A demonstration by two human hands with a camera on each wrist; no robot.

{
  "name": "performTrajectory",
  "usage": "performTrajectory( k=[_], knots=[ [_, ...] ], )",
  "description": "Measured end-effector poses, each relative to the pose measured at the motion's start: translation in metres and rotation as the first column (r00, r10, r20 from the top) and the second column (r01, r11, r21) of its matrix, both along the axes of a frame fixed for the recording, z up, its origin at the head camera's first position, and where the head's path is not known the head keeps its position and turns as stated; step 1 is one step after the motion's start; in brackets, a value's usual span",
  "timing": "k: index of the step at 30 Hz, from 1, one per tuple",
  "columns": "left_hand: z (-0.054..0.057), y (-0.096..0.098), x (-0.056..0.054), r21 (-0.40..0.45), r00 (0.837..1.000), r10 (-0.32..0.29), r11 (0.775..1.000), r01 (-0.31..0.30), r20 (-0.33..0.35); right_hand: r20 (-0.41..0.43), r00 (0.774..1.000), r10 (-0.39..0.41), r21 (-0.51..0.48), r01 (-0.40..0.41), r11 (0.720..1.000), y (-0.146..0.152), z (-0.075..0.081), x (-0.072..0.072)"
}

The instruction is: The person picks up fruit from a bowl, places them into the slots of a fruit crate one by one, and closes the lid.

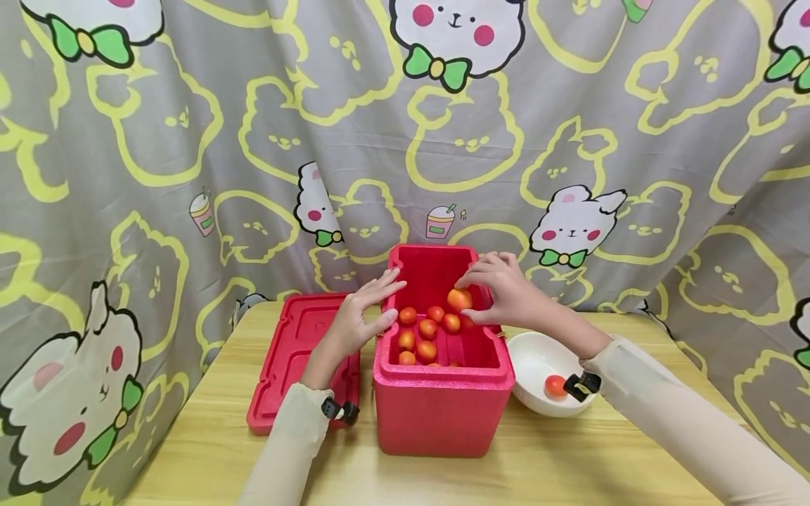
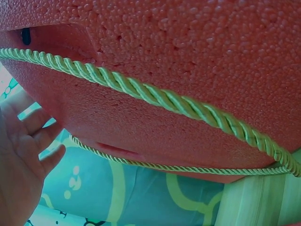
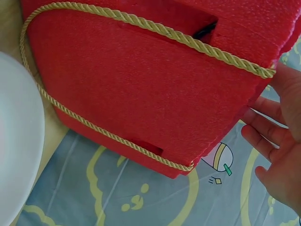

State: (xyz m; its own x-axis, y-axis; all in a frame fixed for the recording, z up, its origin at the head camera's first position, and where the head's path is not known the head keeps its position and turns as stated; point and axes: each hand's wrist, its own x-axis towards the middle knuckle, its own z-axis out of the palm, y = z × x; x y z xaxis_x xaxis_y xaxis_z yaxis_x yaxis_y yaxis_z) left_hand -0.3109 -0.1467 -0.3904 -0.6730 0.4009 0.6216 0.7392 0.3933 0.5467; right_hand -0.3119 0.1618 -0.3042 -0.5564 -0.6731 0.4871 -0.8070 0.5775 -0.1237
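Note:
A red foam box [image 1: 443,418] stands open in the middle of the table, with several small tomatoes [image 1: 427,329] inside. Over its right side, my right hand [image 1: 506,292] pinches one orange-red tomato [image 1: 460,300] between thumb and fingers. My left hand [image 1: 354,316] is at the box's left rim, fingers extended and holding nothing. The left wrist view has the left hand [image 2: 21,155] beside the box wall [image 2: 197,52], which a twisted cord [image 2: 155,96] crosses. In the right wrist view, part of the right hand [image 3: 287,136] shows by the far edge; the pinched tomato is hidden there.
A white bowl [image 1: 525,358] with one tomato [image 1: 555,386] in it sits right of the box, partly under my right forearm. The red lid [image 1: 285,379] lies on the table [image 1: 202,422] at left. Behind hangs a patterned curtain [image 1: 367,126].

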Motion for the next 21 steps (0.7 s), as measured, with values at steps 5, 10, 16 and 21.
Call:
performTrajectory(
  k=[5, 10, 16, 21],
  knots=[
    [-0.0005, 0.0001, 0.0001, -0.001, 1.000, -0.001, 1.000, 0.001, -0.006, -0.013, 1.000, -0.011, 0.008, 0.011, 1.000, -0.0001, -0.0017, -0.0007],
    [-0.0004, -0.0004, 0.0007, -0.001, 1.000, -0.001, 1.000, 0.001, -0.006, -0.020, 1.000, -0.016, 0.006, 0.016, 1.000, -0.0003, -0.0019, 0.0004],
    [0.0001, -0.0003, 0.0010, -0.003, 1.000, 0.000, 1.000, 0.000, -0.001, -0.022, 1.000, -0.017, -0.005, 0.017, 1.000, -0.0001, -0.0024, 0.0010],
    [0.0003, 0.0003, 0.0010, -0.008, 1.000, 0.005, 1.000, -0.005, 0.003, -0.026, 0.999, -0.020, -0.008, 0.020, 1.000, 0.0004, -0.0026, 0.0012]
  ],
)
